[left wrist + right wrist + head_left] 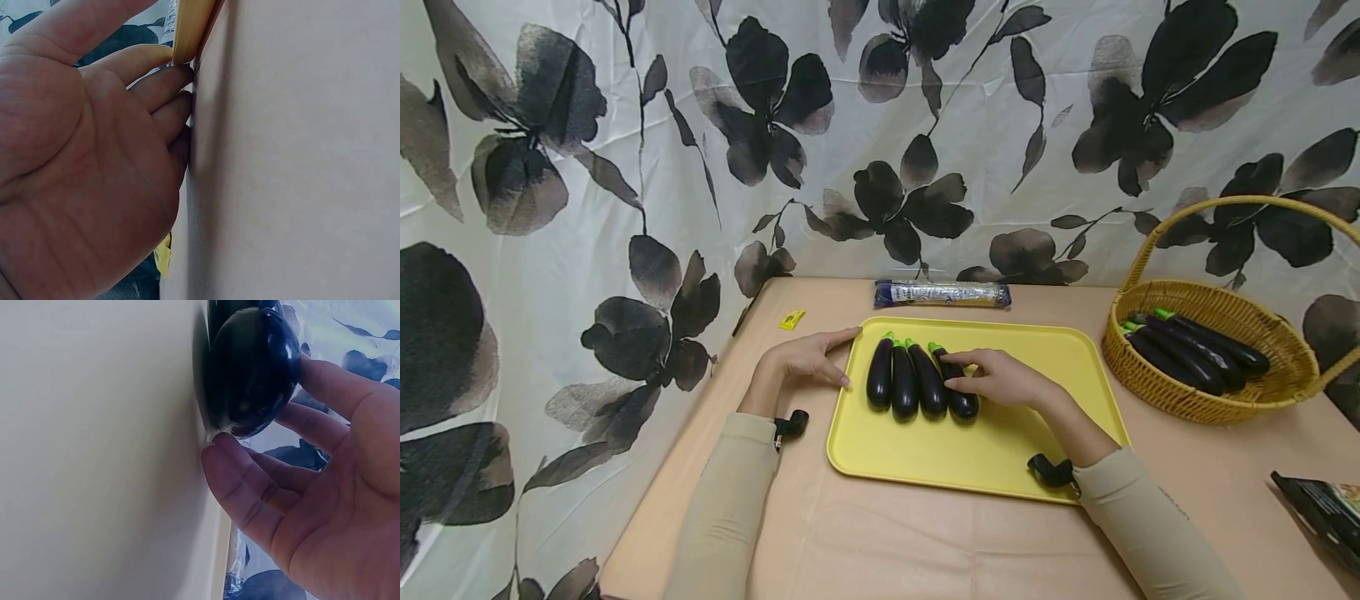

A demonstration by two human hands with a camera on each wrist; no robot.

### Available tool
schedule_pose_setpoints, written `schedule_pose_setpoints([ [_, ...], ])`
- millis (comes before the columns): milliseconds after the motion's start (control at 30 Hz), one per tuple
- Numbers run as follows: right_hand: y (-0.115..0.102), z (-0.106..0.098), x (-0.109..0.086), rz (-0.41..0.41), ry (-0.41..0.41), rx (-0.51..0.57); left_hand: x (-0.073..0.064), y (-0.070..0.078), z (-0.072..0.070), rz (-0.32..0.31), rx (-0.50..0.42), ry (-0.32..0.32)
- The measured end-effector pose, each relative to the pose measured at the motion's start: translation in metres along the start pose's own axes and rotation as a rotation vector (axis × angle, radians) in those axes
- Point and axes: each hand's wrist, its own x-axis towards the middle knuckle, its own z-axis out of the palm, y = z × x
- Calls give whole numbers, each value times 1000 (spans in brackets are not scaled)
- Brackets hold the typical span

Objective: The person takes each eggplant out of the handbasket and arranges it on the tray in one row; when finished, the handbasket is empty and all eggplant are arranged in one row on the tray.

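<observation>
Several glossy dark purple eggplants [904, 383] lie side by side on a yellow tray [1022, 458], their green stem ends toward the back. With thumb and fingertips my right hand [1003, 377] touches the rightmost eggplant [962, 403]. In the right wrist view the thumb rests on top of this eggplant [253, 372], while other fingers lie against its side and the tray, not wrapped round it. My left hand [801, 358] is at the tray's left edge, thumb and fingers spread. The left wrist view shows the extended fingers against the table and the tray's rim [190, 31].
At the right a wicker basket [1150, 379] with a tall handle holds several more eggplants [1198, 354]. Behind the tray lies a long blue-and-silver packet [942, 294]. A small yellow sachet [792, 319] is at back left, a black packet [1322, 512] at front right.
</observation>
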Motion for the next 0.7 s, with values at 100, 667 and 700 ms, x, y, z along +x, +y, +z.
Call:
schedule_pose_setpoints([
  [100, 0, -3, -2, -14, 15, -9, 1, -1, 0, 0, 1, 0],
  [667, 1, -60, -35, -93, 191, -19, 1, -1, 0, 5, 13, 0],
  [700, 1, -62, -38, -81, 197, -18, 1, -1, 0, 5, 14, 0],
])
